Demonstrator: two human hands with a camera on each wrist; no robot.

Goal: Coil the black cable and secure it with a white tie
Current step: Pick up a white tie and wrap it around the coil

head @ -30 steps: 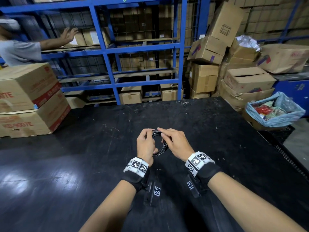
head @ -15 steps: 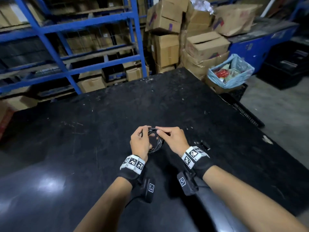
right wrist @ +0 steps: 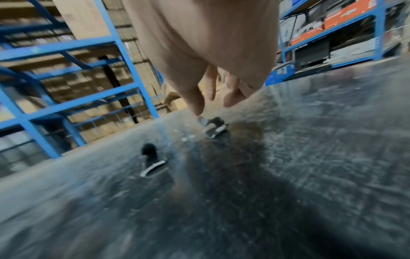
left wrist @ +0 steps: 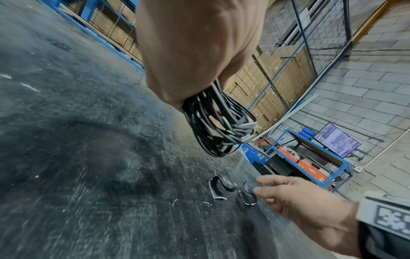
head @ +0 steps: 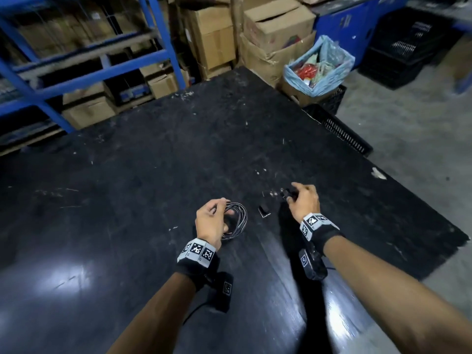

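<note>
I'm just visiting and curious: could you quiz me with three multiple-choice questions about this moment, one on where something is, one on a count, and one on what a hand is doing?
1. Where is the coiled cable?
A. in the left hand
B. flat on the table
C. in the lined bin

2. How many small ties lie on the table near the right hand?
A. none
B. two
C. five

3. What is the right hand doing?
A. gripping the coil
B. reaching, fingers loose, at the farther tie
C. resting flat on a box

Answers: 1 A, the left wrist view shows the loops bunched in the left hand's fingers. 2 B, the nearer tie and the farther one lie side by side. 3 B, its fingertips are at that tie without closing on it.
</note>
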